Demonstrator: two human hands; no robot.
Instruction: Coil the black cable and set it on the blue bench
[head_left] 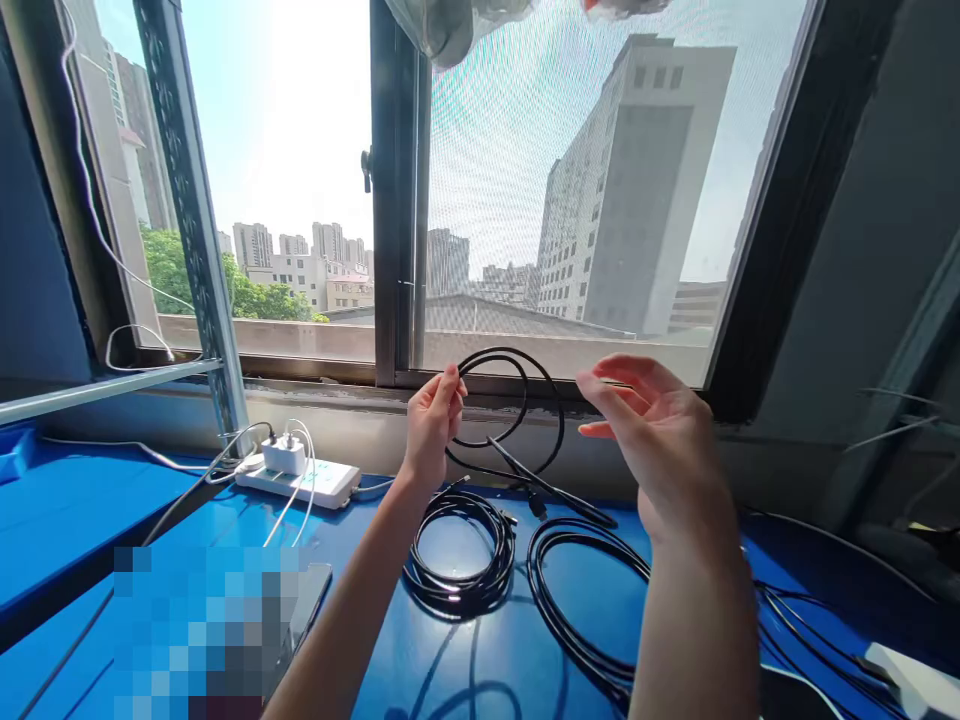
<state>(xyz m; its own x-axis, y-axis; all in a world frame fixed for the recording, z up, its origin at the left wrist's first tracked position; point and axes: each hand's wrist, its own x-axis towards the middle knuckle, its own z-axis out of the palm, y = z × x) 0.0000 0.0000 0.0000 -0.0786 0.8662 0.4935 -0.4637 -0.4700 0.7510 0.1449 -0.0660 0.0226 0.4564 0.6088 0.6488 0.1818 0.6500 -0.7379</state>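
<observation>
My left hand (pixel 433 420) is raised above the blue table (pixel 90 500) and pinches a black cable (pixel 551 410) that curls into a loop in the air in front of the window. Its free end hangs down to the table. My right hand (pixel 652 430) is held up just right of the loop, fingers spread and holding nothing. Below the hands lie a coiled black cable (pixel 459 590) and a wider loose black loop (pixel 570 620) on the table.
A white power strip (pixel 300 478) with a plugged-in charger and white leads sits at the back left. A phone (pixel 307 600) lies at the front left beside a blurred patch. More black cables (pixel 817 620) trail at the right. The window sill runs behind.
</observation>
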